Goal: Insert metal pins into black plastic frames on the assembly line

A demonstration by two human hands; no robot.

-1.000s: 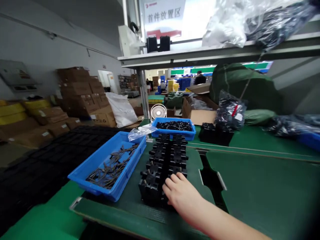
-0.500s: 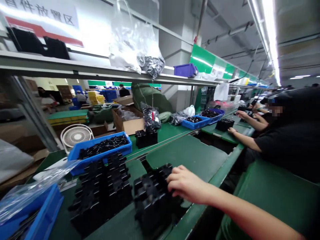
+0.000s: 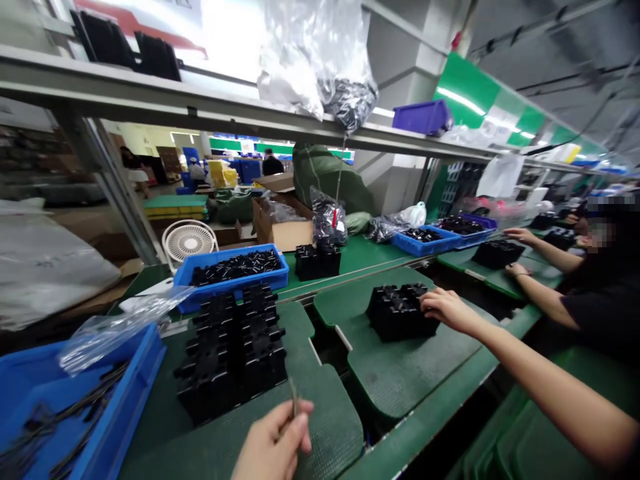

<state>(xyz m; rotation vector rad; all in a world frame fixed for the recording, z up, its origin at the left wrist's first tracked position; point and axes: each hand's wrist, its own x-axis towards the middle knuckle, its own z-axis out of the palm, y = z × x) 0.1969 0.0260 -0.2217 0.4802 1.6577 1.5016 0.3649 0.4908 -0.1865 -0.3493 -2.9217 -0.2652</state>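
My right hand (image 3: 445,310) reaches in from the right, its fingers bent over the right end of a black plastic block (image 3: 403,313) with a notched top. That block sits on a green board (image 3: 395,373). At the bottom centre, my left hand (image 3: 280,437) is closed, pinching a thin, slim piece (image 3: 294,397) that points upward; blur hides its exact kind. Beyond my left hand, more black notched blocks (image 3: 233,360) stand side by side on a nearer green board (image 3: 320,400).
A blue bin (image 3: 145,393) with dark strips stands at left, plastic film over its rim. Behind the blocks is a blue tray (image 3: 283,267) of small black parts, near a white fan (image 3: 189,241). Another person's arms (image 3: 540,287) work at the right. A shelf (image 3: 210,110) runs overhead.
The black block under my right hand has moved from beside the other blocks rightward onto the farther green board. My left hand has come into view with the thin piece. The camera has turned left.
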